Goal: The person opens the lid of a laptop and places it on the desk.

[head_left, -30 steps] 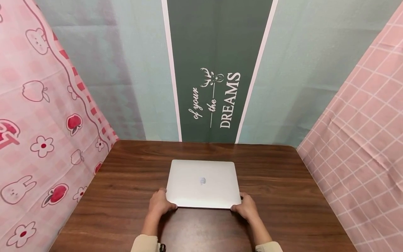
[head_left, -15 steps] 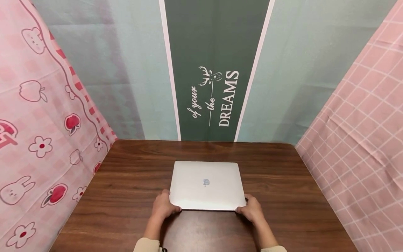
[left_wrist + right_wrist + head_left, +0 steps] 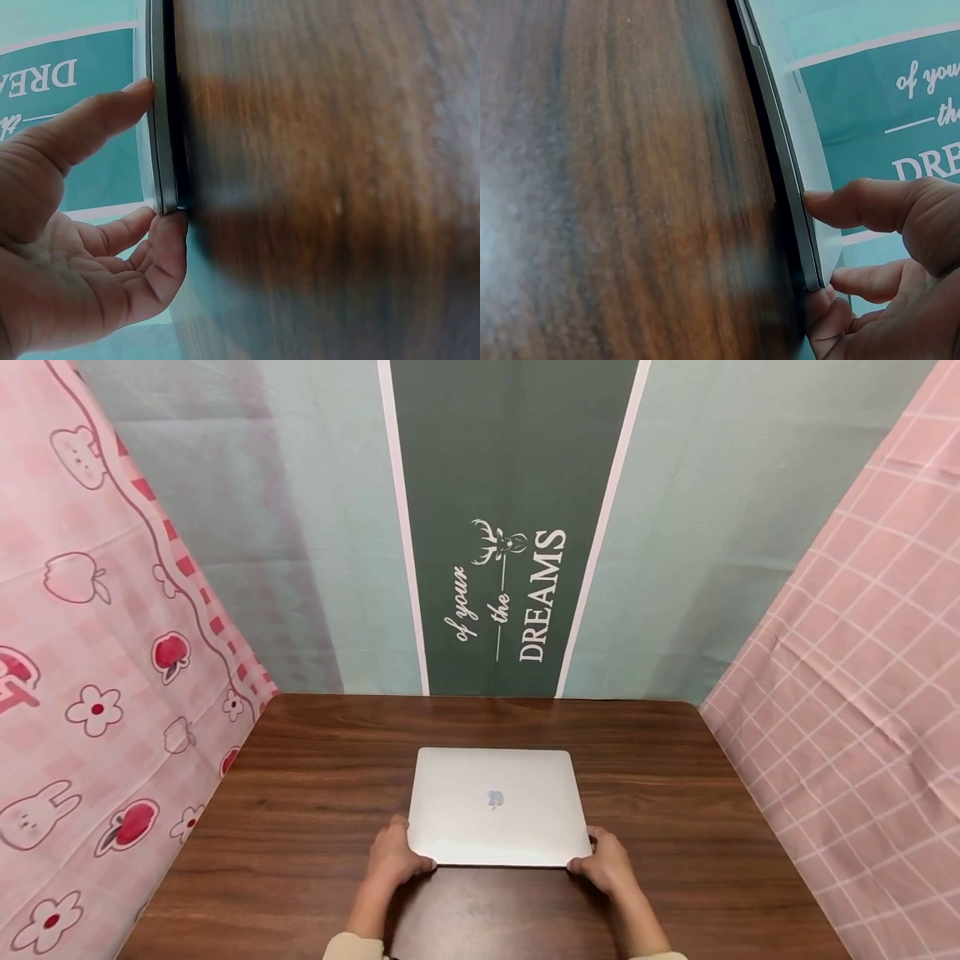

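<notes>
Head view, laptop: the closed silver metal laptop (image 3: pixel 498 818) lies lid up on the dark brown wood-grain table (image 3: pixel 322 777), near the middle, its apple-shaped logo (image 3: pixel 495 799) showing.
Head view, left hand: the left hand (image 3: pixel 392 853) is at the near left corner, thumb along the front edge, fingers bent round the side; it has hold of the laptop.
Head view, right hand: the right hand (image 3: pixel 607 862) mirrors this at the near right corner, also gripping.
Head view, surround: a green cloth panel with white lettering (image 3: pixel 487 460) hangs behind; pink printed cloth (image 3: pixel 97 635) to the left, pink checked cloth (image 3: pixel 862 652) to the right.
Left wrist view, grip: thumb tip meets the slim edge, fingers curl in at the corner; the gap between thumb and fingers is wide (a corner hold, not a tight pinch).
Right wrist view, grip: same pattern; a small step in the edge (image 3: pixel 750 30) shows far along it.
Handling, judged: equal pressure from both hands and a level laptop should serve best; uneven pull could skew it.
View differences: only the head view gives the laptop's place and logo; only the wrist views show lid and base as layers. Whether the underside touches the table: cannot tell (dark shadow there).
</notes>
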A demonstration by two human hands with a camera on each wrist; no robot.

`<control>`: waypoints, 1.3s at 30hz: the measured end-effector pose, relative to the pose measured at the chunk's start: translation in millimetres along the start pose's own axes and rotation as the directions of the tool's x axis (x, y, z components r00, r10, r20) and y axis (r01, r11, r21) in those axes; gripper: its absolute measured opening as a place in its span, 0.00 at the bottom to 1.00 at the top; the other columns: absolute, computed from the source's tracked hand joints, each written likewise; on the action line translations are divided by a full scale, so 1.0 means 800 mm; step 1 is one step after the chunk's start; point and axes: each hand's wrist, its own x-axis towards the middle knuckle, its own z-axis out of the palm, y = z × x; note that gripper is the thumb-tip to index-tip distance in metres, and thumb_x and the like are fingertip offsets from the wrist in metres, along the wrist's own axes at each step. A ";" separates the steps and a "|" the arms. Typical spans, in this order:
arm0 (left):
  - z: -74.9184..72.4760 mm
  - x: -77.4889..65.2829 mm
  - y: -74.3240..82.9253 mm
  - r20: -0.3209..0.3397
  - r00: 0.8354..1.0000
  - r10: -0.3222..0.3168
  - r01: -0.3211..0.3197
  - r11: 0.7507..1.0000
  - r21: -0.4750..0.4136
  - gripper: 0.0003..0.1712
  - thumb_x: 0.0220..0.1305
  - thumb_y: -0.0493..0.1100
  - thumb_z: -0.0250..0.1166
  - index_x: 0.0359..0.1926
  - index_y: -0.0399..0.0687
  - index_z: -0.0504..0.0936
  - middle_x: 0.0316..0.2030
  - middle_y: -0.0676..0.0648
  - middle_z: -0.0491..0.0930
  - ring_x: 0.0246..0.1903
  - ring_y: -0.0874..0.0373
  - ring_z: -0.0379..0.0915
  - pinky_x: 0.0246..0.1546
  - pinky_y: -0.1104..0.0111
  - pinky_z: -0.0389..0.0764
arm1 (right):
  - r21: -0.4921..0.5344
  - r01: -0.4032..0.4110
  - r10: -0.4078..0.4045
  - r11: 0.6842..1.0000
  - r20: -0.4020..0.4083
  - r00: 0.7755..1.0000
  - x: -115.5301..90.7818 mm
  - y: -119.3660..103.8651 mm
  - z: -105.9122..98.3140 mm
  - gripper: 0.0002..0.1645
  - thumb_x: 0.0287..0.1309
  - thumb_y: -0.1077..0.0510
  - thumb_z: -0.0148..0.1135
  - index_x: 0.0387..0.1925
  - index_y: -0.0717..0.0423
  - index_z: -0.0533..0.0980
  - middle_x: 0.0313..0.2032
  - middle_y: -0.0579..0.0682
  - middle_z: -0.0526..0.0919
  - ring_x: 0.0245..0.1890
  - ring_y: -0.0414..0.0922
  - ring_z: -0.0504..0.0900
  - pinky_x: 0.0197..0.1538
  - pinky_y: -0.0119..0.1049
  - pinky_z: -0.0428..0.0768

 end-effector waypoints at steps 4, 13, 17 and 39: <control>0.001 -0.003 -0.001 0.012 1.000 -0.009 0.009 1.000 -0.001 0.44 0.25 0.43 0.82 0.46 0.29 0.70 0.36 0.30 0.75 0.39 0.35 0.72 0.41 0.50 0.73 | -0.002 -0.007 0.007 1.000 0.001 1.000 -0.002 0.002 0.001 0.44 0.25 0.67 0.73 0.51 0.80 0.67 0.34 0.64 0.80 0.36 0.54 0.78 0.41 0.46 0.74; -0.003 -0.005 -0.002 0.021 1.000 -0.007 0.008 1.000 -0.025 0.45 0.25 0.41 0.82 0.45 0.29 0.68 0.35 0.29 0.76 0.38 0.36 0.74 0.39 0.51 0.74 | -0.024 0.017 -0.017 1.000 0.003 1.000 -0.003 0.004 0.002 0.44 0.26 0.65 0.74 0.51 0.79 0.67 0.36 0.66 0.80 0.37 0.55 0.79 0.42 0.49 0.74; -0.004 -0.006 -0.003 0.036 0.999 -0.003 0.005 0.999 -0.044 0.44 0.26 0.40 0.82 0.45 0.29 0.68 0.35 0.31 0.76 0.37 0.38 0.74 0.39 0.52 0.74 | -0.036 0.019 -0.019 0.999 0.002 1.000 -0.003 0.004 0.001 0.44 0.26 0.66 0.74 0.51 0.80 0.67 0.35 0.65 0.80 0.37 0.55 0.78 0.42 0.49 0.74; -0.001 -0.007 0.000 -0.002 1.000 -0.007 0.007 0.998 -0.067 0.41 0.27 0.37 0.80 0.46 0.29 0.70 0.37 0.31 0.74 0.40 0.37 0.71 0.41 0.51 0.72 | -0.087 0.017 -0.017 0.996 0.007 1.000 -0.004 0.001 0.000 0.43 0.26 0.64 0.75 0.50 0.78 0.69 0.42 0.69 0.77 0.44 0.61 0.75 0.47 0.53 0.71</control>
